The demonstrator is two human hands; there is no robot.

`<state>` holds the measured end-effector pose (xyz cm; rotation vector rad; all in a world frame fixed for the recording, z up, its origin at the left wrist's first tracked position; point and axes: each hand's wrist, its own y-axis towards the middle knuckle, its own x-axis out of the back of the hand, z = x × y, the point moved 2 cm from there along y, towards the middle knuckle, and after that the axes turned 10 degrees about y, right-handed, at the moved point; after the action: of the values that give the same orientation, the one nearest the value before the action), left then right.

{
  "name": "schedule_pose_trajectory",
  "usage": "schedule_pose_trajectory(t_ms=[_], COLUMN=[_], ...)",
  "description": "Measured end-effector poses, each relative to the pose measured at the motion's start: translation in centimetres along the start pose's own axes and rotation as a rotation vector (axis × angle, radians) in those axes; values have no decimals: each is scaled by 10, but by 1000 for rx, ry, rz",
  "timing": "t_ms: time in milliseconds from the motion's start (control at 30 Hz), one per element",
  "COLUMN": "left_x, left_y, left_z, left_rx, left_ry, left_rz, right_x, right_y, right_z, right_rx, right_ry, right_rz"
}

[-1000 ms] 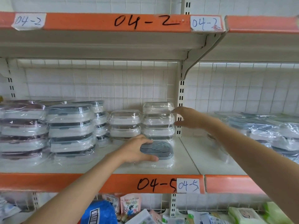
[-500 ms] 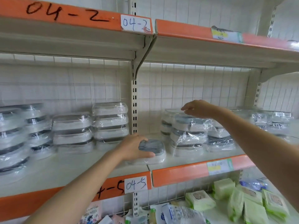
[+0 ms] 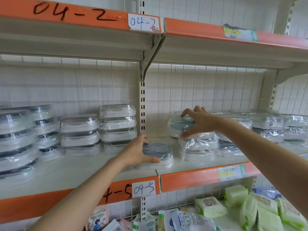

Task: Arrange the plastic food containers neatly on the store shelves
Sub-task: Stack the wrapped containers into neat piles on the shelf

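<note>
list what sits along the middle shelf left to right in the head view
tall wrapped stacks at the far left → stack of three → stack of four → left hand on the single grey-lidded container → right hand gripping the top container of a stack → wrapped stacks at the far right

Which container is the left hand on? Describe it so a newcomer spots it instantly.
Find the white upright post between the two shelf bays, above the paper tag "04-5". At its foot, near the front edge of the shelf, one wrapped container with a grey ribbed lid lies under the left hand. Unlike its stacked neighbours, it sits alone, straddling the seam between the bays.
</note>
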<state>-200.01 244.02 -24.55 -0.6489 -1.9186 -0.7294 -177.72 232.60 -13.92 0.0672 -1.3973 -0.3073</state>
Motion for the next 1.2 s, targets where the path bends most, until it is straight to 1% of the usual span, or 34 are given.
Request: schedule_pose_trajectory(t_ms=[67, 133, 200, 267, 333, 400, 467, 533, 633, 767, 900, 1033, 1133, 1200], left_x=[4, 10, 17, 28, 39, 48, 53, 54, 54, 56, 65, 78, 86, 90], left_y=[-8, -19, -32, -46, -58, -65, -68, -67, -63, -67, -80, -91, -96, -99], left_z=[8, 17, 27, 36, 44, 49, 52, 49, 41, 37, 48, 69, 88, 98], left_rx=[20, 39, 65, 71, 56, 42, 23, -16, -79, -142, -169, -96, -6, 46], left_ry=[-25, -84, -168, -226, -266, -297, -311, -300, -226, -27, 150, 267, 317, 364], left_rz=[-19, -51, -64, -71, -87, -99, -95, -82, -84, -123, -113, -88, -135, -167], right_x=[-3, -9, -22, -40, -58, -66, -63, -56, -56, -69, -81, -92, -99, -104], right_y=[2, 6, 13, 20, 24, 27, 25, 22, 16, 18, 26, 36, 45, 50], right_z=[27, 57, 84, 103, 114, 118, 114, 105, 96, 109, 142, 183, 208, 222], right_rx=[91, 174, 212, 208, 206, 216, 195, 124, 49, 152, 261, 366, 389, 377], right_ry=[100, 142, 108, 56, 19, -7, 50, 125, 234, 198, 205, 208, 211, 262], right_rz=[-49, -43, -22, -12, 58, 190, 304, 393, 460, 355, 340, 311, 303, 315])
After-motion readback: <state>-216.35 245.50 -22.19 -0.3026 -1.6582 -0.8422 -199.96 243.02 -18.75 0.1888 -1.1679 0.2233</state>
